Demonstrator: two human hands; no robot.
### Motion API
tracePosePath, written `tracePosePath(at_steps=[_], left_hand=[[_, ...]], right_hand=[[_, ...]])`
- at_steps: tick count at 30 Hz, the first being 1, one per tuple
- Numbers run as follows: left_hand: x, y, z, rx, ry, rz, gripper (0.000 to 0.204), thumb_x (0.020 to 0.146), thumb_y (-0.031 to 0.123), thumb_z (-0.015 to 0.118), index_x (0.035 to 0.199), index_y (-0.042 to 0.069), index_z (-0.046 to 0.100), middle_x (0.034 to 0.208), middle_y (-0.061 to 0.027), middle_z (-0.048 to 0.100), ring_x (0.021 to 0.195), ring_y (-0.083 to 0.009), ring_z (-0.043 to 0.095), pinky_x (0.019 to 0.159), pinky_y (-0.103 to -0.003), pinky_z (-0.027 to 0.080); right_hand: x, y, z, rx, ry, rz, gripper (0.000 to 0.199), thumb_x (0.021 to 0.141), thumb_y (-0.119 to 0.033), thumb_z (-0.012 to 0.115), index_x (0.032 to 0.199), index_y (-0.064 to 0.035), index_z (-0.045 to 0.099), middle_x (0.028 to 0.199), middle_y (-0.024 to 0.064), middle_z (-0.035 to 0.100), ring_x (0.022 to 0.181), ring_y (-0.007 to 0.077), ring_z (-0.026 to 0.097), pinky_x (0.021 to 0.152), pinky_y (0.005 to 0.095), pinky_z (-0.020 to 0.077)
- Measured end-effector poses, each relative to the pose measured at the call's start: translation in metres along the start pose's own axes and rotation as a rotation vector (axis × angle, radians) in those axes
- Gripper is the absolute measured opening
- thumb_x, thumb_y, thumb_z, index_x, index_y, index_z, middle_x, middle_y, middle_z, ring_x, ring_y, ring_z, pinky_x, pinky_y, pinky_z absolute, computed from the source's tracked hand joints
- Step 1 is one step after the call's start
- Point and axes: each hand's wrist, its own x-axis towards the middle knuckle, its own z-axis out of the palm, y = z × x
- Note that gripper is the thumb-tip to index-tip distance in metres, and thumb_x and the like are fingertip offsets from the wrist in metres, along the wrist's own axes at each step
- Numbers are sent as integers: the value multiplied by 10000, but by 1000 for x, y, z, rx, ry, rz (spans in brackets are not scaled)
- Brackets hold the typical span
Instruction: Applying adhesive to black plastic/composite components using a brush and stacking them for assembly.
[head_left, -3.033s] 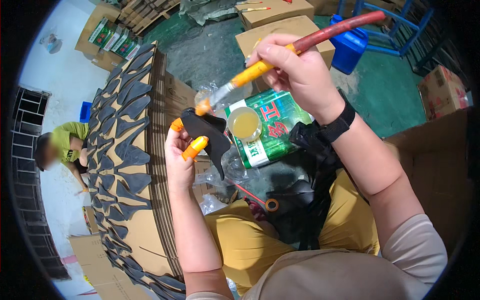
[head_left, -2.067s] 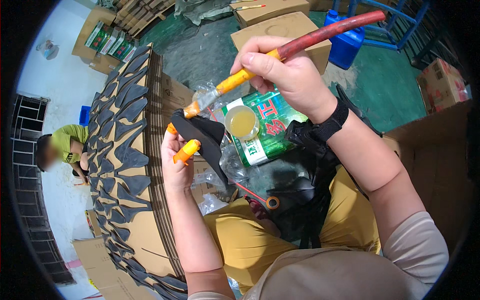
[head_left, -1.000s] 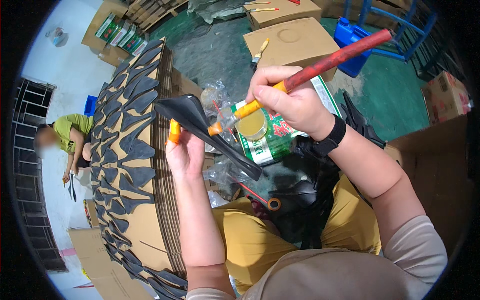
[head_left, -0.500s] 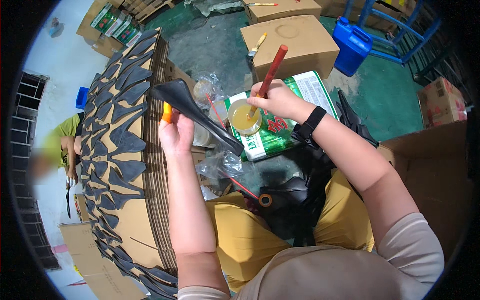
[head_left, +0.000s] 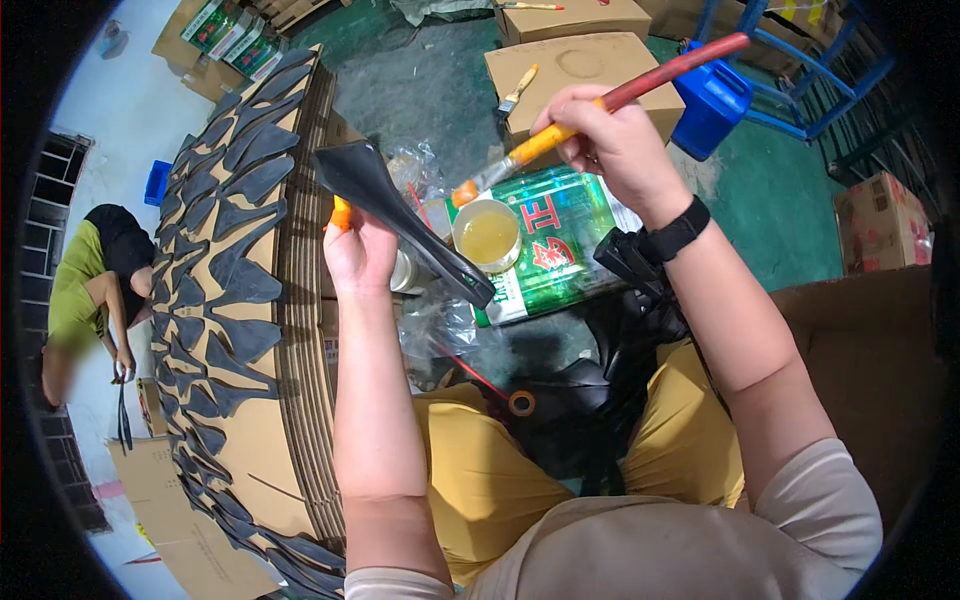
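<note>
My left hand (head_left: pixel 362 250), an orange cover on one finger, grips a black bicycle saddle-shaped piece (head_left: pixel 402 218), broad end up and narrow end toward the right. In my closed right hand (head_left: pixel 635 155) is a paintbrush (head_left: pixel 545 142) with a yellow and long red handle. Its wet-looking orange bristles are in the air, just above a round tub (head_left: pixel 457 238) of yellowish liquid and apart from the black piece. The tub stands on a green printed tin (head_left: pixel 575 275).
Stacked cardboard sheets (head_left: pixel 250 440) on my left carry several black pieces (head_left: pixel 250 280). Cardboard boxes (head_left: pixel 590 75), one with another brush (head_left: pixel 517 88), and a blue jerrycan (head_left: pixel 712 110) stand ahead. A tape roll (head_left: pixel 522 403) lies near my knees. Another person (head_left: pixel 85 275) works at far left.
My right hand has lifted the paintbrush out of the tub and tilted it nearly level, bristles toward the left. The black piece has barely moved. The other person has shifted.
</note>
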Motion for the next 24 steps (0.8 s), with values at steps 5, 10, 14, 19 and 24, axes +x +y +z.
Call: tracePosePath(at_steps=[5, 10, 14, 19, 24], left_hand=[[4, -12, 8, 15, -210, -113, 294, 888, 123, 402, 1085, -24, 563, 1136, -160, 574, 1051, -274, 543, 958, -415, 378], [6, -15, 7, 25, -72, -50, 303, 887, 186, 401, 1092, 25, 557, 1118, -138, 571, 986, -299, 546, 880, -477, 400], [6, -12, 10, 24, -195, -98, 296, 882, 173, 403, 1074, 12, 561, 1102, -144, 578, 979, -291, 549, 895, -468, 395], [6, -13, 12, -5, -74, -37, 281, 867, 134, 425, 1062, -16, 561, 1079, -149, 588, 969, -275, 553, 918, -449, 387], [5, -13, 12, 6, -70, -42, 280, 865, 132, 432, 1060, -20, 563, 1083, -152, 587, 972, -281, 554, 925, -447, 386]], right_hand=[[-11, -18, 12, 54, -64, -109, 206, 856, -207, 525, 811, -31, 620, 634, -10, 536, 541, 37, 463, 462, 177, 337], [-13, -13, 19, 18, -93, -131, 193, 840, -194, 542, 781, -22, 608, 647, 0, 544, 532, 43, 453, 460, 180, 339], [-13, -11, 7, -53, -181, -54, 185, 824, -175, 526, 759, -19, 600, 647, 4, 545, 519, 45, 448, 448, 182, 336], [-12, -8, 11, 121, -83, -51, 201, 834, -187, 505, 772, -24, 605, 638, 1, 540, 515, 41, 451, 435, 177, 320], [-13, -2, 24, 139, -71, -100, 217, 850, -205, 505, 779, -25, 602, 636, -3, 535, 517, 38, 451, 437, 173, 320]])
